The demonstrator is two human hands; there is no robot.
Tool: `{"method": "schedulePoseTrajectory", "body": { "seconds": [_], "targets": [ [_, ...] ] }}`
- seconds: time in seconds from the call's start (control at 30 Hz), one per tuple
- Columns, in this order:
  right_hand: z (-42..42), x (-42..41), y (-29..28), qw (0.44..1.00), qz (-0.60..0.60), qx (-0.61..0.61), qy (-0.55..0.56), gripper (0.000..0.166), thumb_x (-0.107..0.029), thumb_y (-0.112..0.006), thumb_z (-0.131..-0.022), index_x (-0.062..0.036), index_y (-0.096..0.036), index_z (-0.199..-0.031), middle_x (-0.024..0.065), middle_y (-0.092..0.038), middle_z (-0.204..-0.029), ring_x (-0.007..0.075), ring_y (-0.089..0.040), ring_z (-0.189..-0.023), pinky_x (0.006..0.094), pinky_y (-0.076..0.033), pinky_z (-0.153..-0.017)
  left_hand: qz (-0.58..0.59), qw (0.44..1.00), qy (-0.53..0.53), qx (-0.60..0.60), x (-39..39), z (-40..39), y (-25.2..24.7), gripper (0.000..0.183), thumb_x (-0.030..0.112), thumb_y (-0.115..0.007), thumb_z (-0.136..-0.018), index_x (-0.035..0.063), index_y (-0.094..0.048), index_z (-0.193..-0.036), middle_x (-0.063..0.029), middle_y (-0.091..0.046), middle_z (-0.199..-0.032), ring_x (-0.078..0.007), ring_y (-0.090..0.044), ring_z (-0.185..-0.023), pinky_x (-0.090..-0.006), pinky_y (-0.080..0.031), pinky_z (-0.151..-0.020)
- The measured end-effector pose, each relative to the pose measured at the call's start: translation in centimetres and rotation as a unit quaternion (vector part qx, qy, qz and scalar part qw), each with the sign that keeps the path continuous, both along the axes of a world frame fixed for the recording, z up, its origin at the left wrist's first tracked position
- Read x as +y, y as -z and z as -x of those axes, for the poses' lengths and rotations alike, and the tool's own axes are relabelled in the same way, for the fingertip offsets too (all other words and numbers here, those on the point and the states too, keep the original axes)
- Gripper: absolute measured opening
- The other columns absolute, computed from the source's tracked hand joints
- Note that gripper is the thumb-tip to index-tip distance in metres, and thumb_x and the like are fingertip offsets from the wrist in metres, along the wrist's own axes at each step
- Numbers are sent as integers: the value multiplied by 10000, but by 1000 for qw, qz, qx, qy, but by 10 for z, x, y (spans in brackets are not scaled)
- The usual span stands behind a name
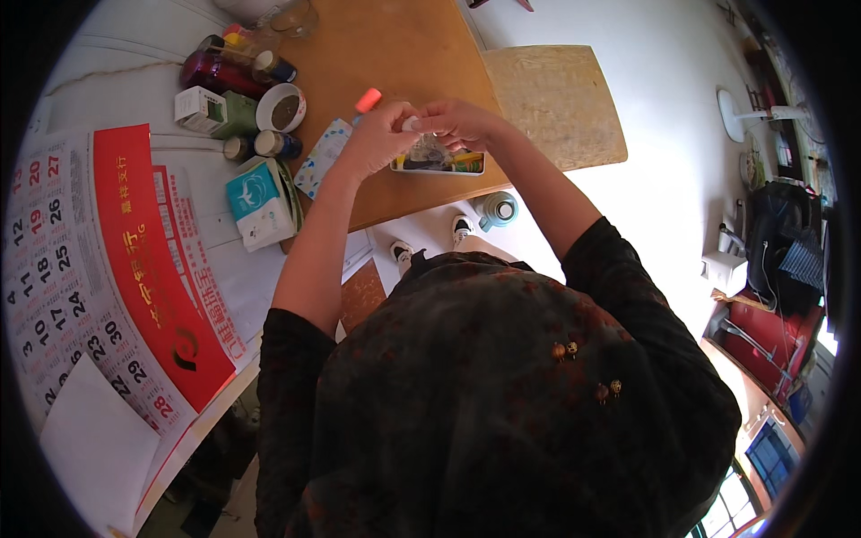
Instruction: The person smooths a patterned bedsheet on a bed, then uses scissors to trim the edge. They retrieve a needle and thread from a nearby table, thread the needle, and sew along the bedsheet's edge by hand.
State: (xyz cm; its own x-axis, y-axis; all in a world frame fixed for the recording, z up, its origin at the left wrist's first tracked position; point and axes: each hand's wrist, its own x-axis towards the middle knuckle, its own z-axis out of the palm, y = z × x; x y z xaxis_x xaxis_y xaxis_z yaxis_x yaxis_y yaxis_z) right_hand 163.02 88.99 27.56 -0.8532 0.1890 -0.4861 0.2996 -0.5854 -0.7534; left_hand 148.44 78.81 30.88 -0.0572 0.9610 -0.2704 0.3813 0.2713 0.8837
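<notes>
My left hand [381, 138] and my right hand [463, 124] meet above the near edge of a wooden table. Between their fingertips is a small white object [410, 124], pinched from both sides; its kind is too small to tell. Just beyond my left knuckles shows a bright red-orange piece [368, 100]; whether that hand holds it is unclear. Below both hands sits a white-rimmed shallow box [449, 173] with mixed small things inside, some yellow and dark, partly hidden by my fingers. A white sheet with blue and yellow spots [324, 156] lies left of my left hand.
Along the table's [397, 40] left side stand a white bowl [280, 107] with dark contents, several lidded jars, a dark red flask [218, 72] and a tissue pack [259, 202]. A wooden stool [555, 107] adjoins the right. A teal bottle [498, 210] stands on the floor.
</notes>
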Motion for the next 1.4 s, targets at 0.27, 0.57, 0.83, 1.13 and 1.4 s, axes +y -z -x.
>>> {"method": "schedulePoseTrajectory", "body": {
  "seconds": [0.27,0.57,0.83,1.13,1.4],
  "targets": [
    [-9,-5,39,997,-70,-31,-5,76,-108,-619,-755,-83,-548,-763,-64,-421,-551,16,-306,-428,167,-211,-373,94,971,-139,-172,-5,4,0,204,61,-553,-792,10,-498,-982,1,-534,-721,-49,-476,-547,-178,-393,-485],
    [-18,-7,41,979,-181,-36,87,140,-74,-637,-704,-59,-582,-832,-31,-522,-632,30,-407,-486,177,-287,-399,90,920,-157,-347,-20,24,3,140,76,-505,-832,37,-489,-966,-27,-561,-805,-69,-509,-600,-215,-451,-555],
    [3,-24,1,957,-277,61,55,243,-137,-654,-691,-39,-622,-912,20,-600,-778,76,-519,-683,232,-424,-601,88,911,-126,-382,-19,17,-5,148,78,-515,-829,36,-502,-970,-33,-570,-837,-72,-512,-623,-220,-450,-578],
    [1,-18,47,946,-306,-12,110,140,-162,-674,-660,-54,-656,-747,24,-594,-619,82,-526,-569,245,-434,-550,41,921,-160,-353,-17,23,-18,181,81,-527,-822,40,-511,-998,-51,-567,-878,-80,-500,-638,-213,-418,-559],
    [-5,-17,61,932,-343,-81,85,151,-162,-679,-656,-52,-659,-758,50,-615,-642,93,-554,-590,243,-445,-570,-94,902,-154,-393,-23,35,-56,221,103,-562,-808,58,-518,-1020,-53,-566,-903,-81,-496,-664,-221,-408,-563]
  ]
}}
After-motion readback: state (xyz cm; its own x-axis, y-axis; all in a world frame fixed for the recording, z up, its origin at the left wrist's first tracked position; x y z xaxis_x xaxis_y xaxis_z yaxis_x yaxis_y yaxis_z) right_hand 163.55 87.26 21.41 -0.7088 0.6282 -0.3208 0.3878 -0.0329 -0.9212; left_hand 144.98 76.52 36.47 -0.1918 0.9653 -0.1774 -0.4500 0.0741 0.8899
